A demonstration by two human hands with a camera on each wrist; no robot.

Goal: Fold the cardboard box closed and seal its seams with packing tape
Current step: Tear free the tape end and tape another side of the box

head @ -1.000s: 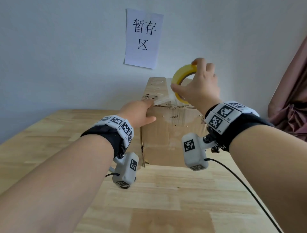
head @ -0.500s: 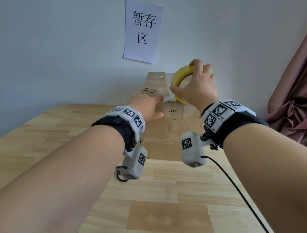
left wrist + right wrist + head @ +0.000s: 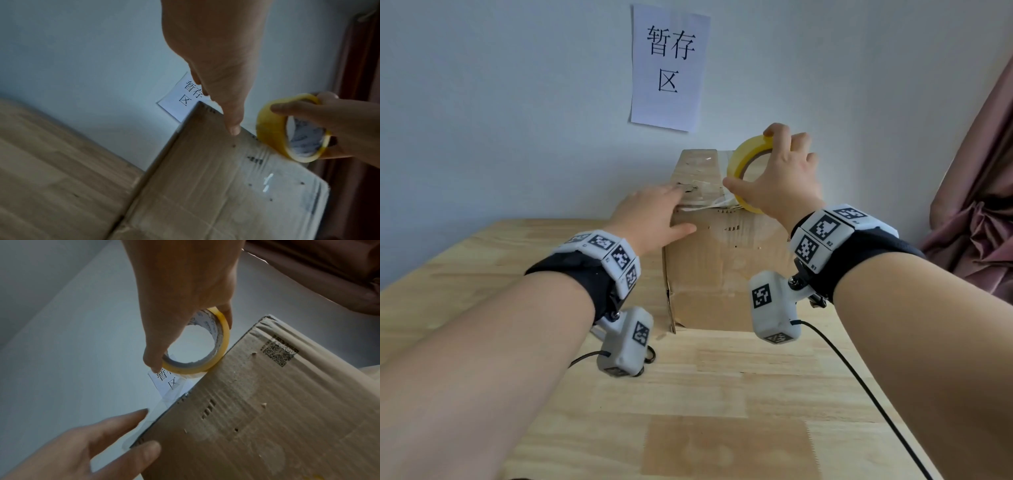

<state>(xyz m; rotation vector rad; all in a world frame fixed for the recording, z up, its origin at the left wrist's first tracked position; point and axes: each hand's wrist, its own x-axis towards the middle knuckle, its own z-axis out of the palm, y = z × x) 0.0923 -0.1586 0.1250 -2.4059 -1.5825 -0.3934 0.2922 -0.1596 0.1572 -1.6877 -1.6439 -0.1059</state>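
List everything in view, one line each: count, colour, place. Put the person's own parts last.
Brown cardboard box: one, brown, upright on the table near the wall, top flaps folded shut.
Yellow roll of packing tape: one, yellow, at the box's top front edge, a clear strip running from it across the box top.
Light wooden table: one, pale wood, under the box.
White paper sign with black characters: one, white, on the wall above the box.
Pink curtain: one, dusty pink, far right.
Black cable: one, black, over the table from the right wrist camera.
Left hand: one, fingers flat on the tape at the box's top edge.
Right hand: one, gripping the tape roll.
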